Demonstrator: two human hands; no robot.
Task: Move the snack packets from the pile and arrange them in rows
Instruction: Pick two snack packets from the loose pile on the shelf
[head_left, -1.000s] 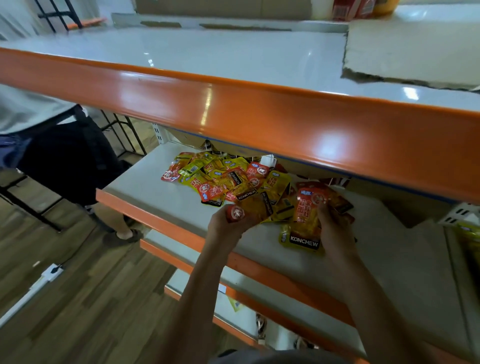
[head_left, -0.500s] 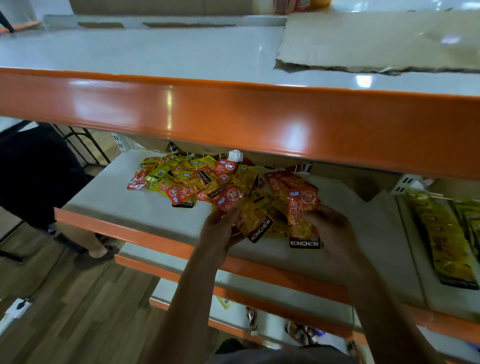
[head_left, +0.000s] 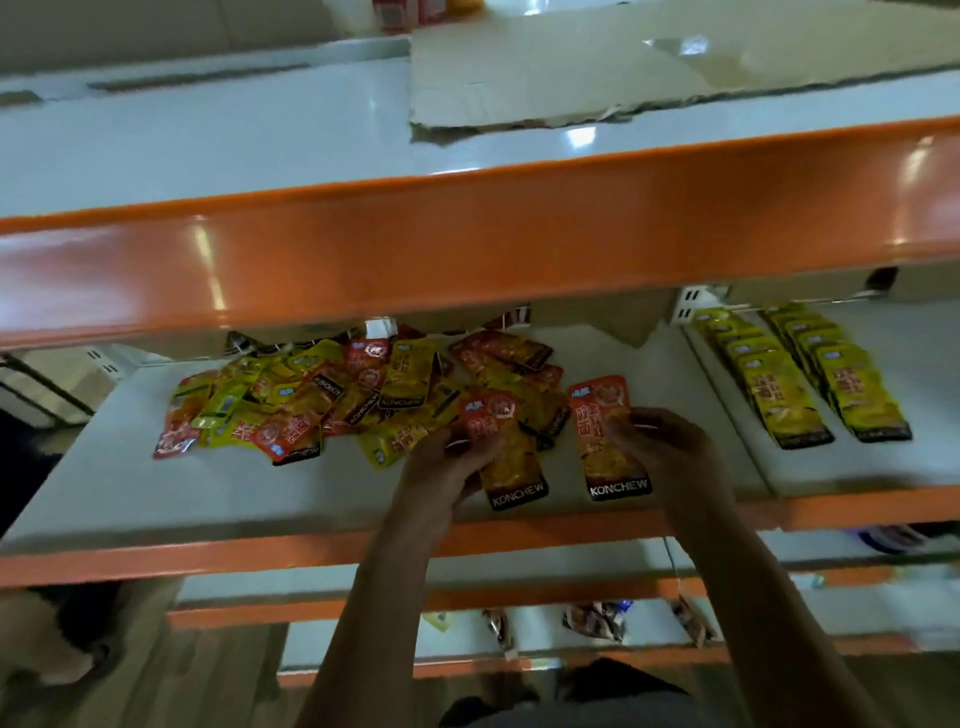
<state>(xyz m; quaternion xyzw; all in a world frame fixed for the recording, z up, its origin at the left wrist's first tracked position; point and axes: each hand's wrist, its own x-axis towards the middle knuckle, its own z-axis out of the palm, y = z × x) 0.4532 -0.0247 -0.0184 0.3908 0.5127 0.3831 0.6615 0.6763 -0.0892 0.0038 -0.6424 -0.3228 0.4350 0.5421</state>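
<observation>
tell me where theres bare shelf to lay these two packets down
Bare shelf lies between the right hand and the yellow rows, and along the front edge below the pile. The pile itself is crowded.

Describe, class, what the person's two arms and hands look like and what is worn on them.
Both forearms are bare up to the bottom edge of the picture: no sleeves, gloves, watch or bracelet show. The left hand and right hand are bare too; no rings can be made out, though the picture is blurred. The arms are slim, with no markings visible.

Pile (head_left: 332, 395) left on shelf (head_left: 156, 493), rows (head_left: 810, 379) right.
</observation>
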